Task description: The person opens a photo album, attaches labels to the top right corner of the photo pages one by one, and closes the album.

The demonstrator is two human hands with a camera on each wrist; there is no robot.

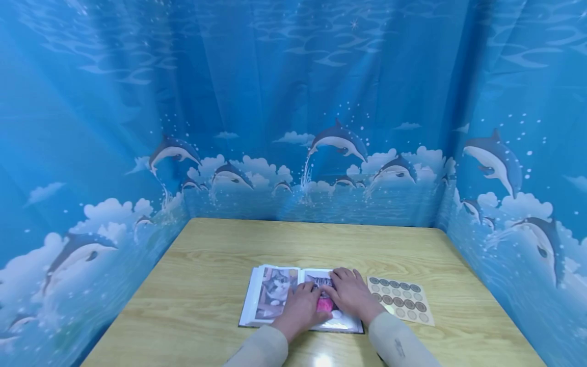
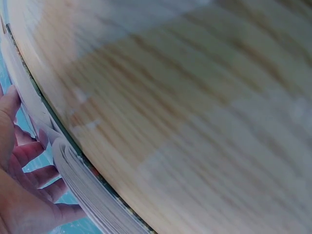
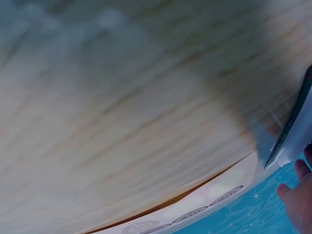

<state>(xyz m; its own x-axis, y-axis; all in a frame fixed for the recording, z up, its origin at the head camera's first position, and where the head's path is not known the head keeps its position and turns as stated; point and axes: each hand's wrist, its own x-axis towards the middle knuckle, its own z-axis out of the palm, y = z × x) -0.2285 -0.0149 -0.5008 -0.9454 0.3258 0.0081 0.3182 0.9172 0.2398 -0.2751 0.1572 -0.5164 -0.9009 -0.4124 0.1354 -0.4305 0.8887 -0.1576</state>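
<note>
Backdrop: blue curtain (image 1: 293, 102) printed with dolphins and clouds encloses three sides of the worktop.
Worktop: light wood-grain worktop (image 1: 206, 255), glossy, with a light reflection at the near edge.
Photo album: photo album (image 1: 270, 295) lies open and flat near the front edge, centre; a cat picture shows on its left page.
Left hand: left hand (image 1: 300, 306) lies palm down on the album near the centre fold, fingers extended and flat, gripping nothing.
Right hand: right hand (image 1: 350, 291) rests flat on the right page, fingers spread and straight, touching the left hand.
Sticker sheet: sticker sheet (image 1: 401, 299) with rows of round stickers lies just right of the album.
Wrist views: blurred; page edges visible.
</note>
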